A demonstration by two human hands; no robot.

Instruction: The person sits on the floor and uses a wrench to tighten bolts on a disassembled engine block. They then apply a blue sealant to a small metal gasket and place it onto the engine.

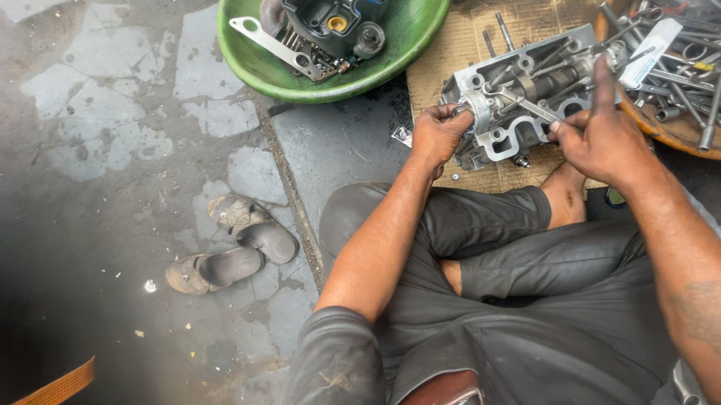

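Crossed legs nearest; cylinder head between hands, left grip, right grip clamped on it.

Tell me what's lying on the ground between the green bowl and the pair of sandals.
Nothing lies there. In the head view, only bare, cracked, patchy concrete floor runs from the green bowl down to the sandals.

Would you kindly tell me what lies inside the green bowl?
The green bowl holds a dark metal housing, a flat grey bracket and small parts. Whatever lies beneath the housing is covered.
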